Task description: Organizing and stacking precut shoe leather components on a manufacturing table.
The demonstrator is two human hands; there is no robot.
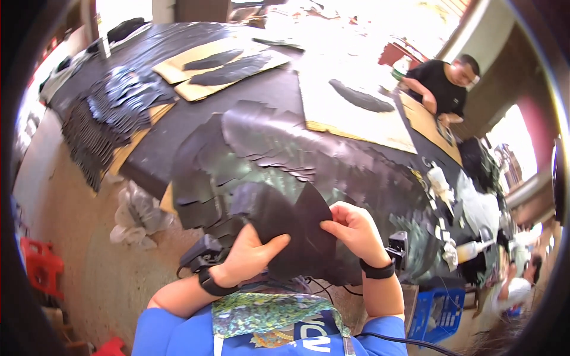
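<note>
Close in front of me I hold dark, curved leather pieces [300, 249] that overlap one another. My left hand [250, 252] grips their left side, thumb lying on top and fingers hidden beneath. With thumb and fingers pinched, my right hand [356, 228] holds the right edge, next to a pointed tip that stands up. Just beyond lies a wide spread of overlapping dark leather pieces [267, 139] covering the near part of the table. How many pieces are in my hands I cannot tell.
Beyond are cardboard sheets [190, 89] bearing dark pieces, a white board [356, 127], and a heap of dark strips [113, 118] at left. A person [442, 89] works at far right. Bottles and scraps line the right edge. A blue crate [439, 311] and red stool [41, 267] stand below.
</note>
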